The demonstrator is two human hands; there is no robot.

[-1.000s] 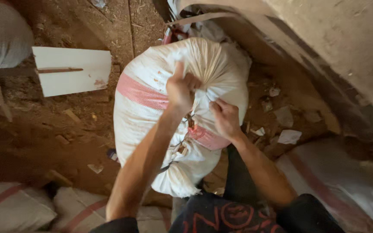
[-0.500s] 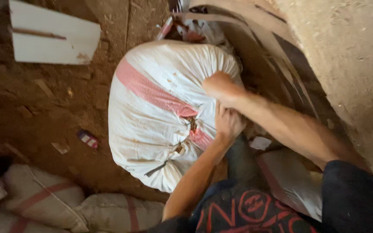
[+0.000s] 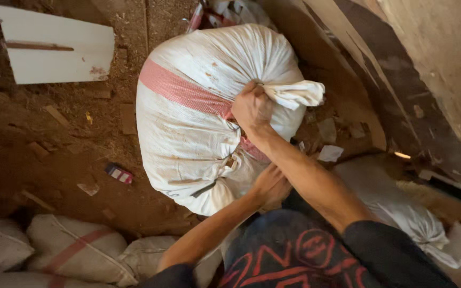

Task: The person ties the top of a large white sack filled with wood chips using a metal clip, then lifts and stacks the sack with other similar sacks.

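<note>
- The earthen floor (image 3: 54, 160) is being shown strewn with chips and scraps; it takes up the left half of the head view.
- A full white sack (image 3: 198, 128) with a pink stripe is being gripped at the middle of the view, standing on the floor just in front of the person's legs, its gathered neck (image 3: 297, 93) pointing toward 3 o'clock.
- More filled sacks (image 3: 76, 248) are lying at 7 o'clock, well apart from the gripped one, and another pale sack (image 3: 401, 213) is lying at 4 o'clock.
- A white board (image 3: 54, 53) is lying flat at 10 o'clock.
- The right hand (image 3: 252, 106) is being kept clenched tight around the base of the neck, fingers fully curled.
- The left hand (image 3: 270, 184) is being pressed against the sack's lower edge at 6 o'clock; fingers are curled into the cloth, though how much is held cannot be told.
- A small red and white packet (image 3: 119, 173) is lying at 8 o'clock of the sack.
- Judged from this, the step in hand is the gripping of the sack for lifting or dragging; the next move is calling for a firm hold at both ends and a pull toward the body.
</note>
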